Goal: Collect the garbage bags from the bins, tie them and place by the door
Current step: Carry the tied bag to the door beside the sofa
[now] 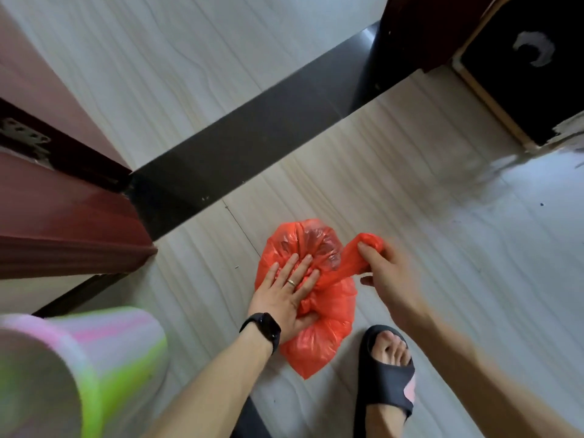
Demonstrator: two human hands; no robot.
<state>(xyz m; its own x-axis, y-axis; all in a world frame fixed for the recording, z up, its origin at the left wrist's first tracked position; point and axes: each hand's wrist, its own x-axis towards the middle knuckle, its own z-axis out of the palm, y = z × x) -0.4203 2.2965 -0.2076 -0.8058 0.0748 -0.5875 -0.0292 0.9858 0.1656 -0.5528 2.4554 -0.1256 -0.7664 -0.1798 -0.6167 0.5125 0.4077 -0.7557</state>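
My left hand point(284, 292) lies flat on the bag point(319, 346), fingers straight and spread, pressing it to the floor point(442, 248). The thumb sits against the gathered neck. My right hand point(384, 273) pinches the twisted tail point(347, 257) between thumb and curled fingers, with the end bunched at my fingertips.

To knot it well, I judge I should keep the palm bearing down so the neck stays gathered. Then I would draw the tail taut, loop it low against the neck and pull steadily, since thin plastic may tear.

The bag's long axis runs roughly 12 to 6 o'clock, and the tail points out toward 1 o'clock. The bag lies near the door point(63, 200), which is at its 10 o'clock. The bin point(104, 358) is at 8 and my sandal point(388, 384) just beside it at 5.
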